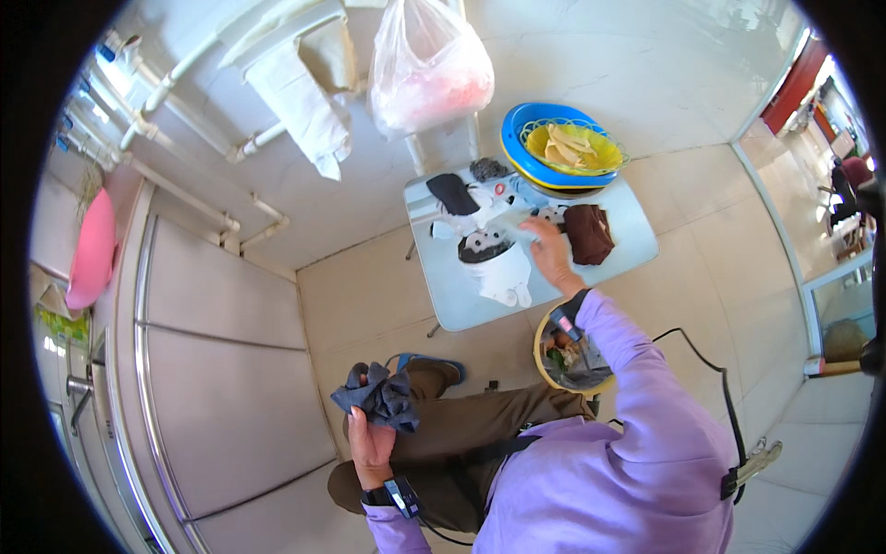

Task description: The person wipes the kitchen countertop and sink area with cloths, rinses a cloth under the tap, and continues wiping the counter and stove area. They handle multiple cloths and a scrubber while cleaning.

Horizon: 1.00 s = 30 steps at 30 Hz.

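My left hand [372, 443] is closed on a crumpled dark grey cloth [379, 398] over my lap. My right hand [550, 251] reaches over a small pale blue folding table [453, 315], its fingers slightly blurred and apart, with nothing clearly held. Left of it lies a white cloth item with a dark opening and an animal face [498, 273]. Folded dark brown cloth [588, 234] lies just to its right. Beyond are a black cloth piece [453, 194], a dark grey mesh bundle [489, 169] and a small red ring [500, 188].
Blue and yellow basins [516, 131] bear a yellow basket [609, 163] of pale pieces at the table's back. A lined waste bin [541, 360] stands near my right forearm. A plastic bag [429, 83] hangs above; cabinets [228, 388] flank the left. A black cable [723, 395] runs at right.
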Each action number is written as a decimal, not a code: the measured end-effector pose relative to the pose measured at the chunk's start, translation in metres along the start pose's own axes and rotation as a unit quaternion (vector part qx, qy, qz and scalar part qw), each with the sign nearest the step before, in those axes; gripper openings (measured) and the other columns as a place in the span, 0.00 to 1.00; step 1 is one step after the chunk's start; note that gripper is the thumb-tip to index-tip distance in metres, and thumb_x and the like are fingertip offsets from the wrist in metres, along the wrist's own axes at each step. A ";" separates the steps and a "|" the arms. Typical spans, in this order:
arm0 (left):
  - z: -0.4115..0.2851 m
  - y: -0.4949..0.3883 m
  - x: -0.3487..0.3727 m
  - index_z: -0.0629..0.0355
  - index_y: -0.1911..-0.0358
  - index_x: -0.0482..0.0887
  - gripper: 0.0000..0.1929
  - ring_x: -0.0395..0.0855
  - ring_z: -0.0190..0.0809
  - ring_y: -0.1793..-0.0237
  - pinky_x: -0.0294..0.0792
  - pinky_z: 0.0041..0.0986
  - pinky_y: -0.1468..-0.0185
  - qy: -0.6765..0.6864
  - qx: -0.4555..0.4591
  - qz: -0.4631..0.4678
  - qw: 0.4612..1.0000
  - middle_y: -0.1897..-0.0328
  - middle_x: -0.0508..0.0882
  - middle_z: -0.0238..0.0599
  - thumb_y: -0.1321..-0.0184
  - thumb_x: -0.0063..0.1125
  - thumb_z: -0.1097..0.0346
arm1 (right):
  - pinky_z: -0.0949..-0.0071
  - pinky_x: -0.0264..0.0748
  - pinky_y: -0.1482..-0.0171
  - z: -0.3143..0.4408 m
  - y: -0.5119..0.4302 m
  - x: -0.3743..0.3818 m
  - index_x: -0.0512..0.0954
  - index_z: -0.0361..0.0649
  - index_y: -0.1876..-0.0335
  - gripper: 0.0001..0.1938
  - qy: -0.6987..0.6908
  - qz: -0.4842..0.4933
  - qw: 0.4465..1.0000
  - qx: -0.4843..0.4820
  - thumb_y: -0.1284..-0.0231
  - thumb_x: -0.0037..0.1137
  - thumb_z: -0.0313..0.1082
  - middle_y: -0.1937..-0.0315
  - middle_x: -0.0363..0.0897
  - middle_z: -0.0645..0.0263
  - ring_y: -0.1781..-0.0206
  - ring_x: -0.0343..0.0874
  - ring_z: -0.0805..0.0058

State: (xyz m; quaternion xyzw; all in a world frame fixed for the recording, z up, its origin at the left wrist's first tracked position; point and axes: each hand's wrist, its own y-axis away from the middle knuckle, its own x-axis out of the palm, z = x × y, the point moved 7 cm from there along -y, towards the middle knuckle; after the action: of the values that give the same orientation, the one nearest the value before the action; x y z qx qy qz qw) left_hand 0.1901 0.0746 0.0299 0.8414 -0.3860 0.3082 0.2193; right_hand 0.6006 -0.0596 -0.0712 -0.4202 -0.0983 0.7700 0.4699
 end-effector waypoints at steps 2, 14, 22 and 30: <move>0.001 0.002 -0.003 0.51 0.34 0.62 0.32 0.66 0.40 0.37 0.63 0.38 0.40 -0.002 -0.003 -0.007 1.000 0.33 0.66 0.33 0.39 0.54 0.48 | 0.63 0.66 0.42 -0.025 0.001 -0.005 0.76 0.45 0.53 0.23 0.026 0.015 0.995 0.096 0.60 0.48 0.16 0.46 0.72 0.57 0.44 0.69 0.52; 0.005 0.004 -0.012 0.50 0.33 0.61 0.31 0.67 0.40 0.38 0.63 0.39 0.39 0.010 0.005 -0.004 1.000 0.34 0.67 0.33 0.37 0.51 0.48 | 0.66 0.68 0.52 0.067 0.022 0.099 0.77 0.46 0.73 0.15 -0.058 0.185 0.981 -0.030 0.66 0.45 0.14 0.59 0.77 0.67 0.52 0.72 0.59; 0.004 0.004 -0.015 0.56 0.35 0.60 0.33 0.67 0.45 0.37 0.63 0.42 0.40 0.018 0.011 -0.043 0.999 0.35 0.67 0.39 0.39 0.55 0.49 | 0.64 0.70 0.60 0.095 0.036 0.116 0.77 0.53 0.86 0.08 -0.089 0.475 0.854 -0.194 0.64 0.51 0.25 0.73 0.77 0.68 0.60 0.75 0.61; 0.003 0.005 -0.009 0.52 0.33 0.59 0.33 0.67 0.43 0.37 0.64 0.40 0.40 0.011 -0.001 0.002 1.000 0.33 0.66 0.35 0.38 0.54 0.48 | 0.63 0.73 0.67 0.012 0.059 0.012 0.82 0.50 0.81 0.06 0.152 0.602 0.779 -0.089 0.65 0.54 0.27 0.79 0.81 0.65 0.71 0.79 0.61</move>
State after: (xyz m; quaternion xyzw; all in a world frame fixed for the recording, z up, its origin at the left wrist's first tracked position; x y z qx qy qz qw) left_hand 0.1830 0.0746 0.0218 0.8370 -0.3857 0.3175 0.2231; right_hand 0.5515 -0.0791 -0.1022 -0.5455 0.1790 0.8099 -0.1199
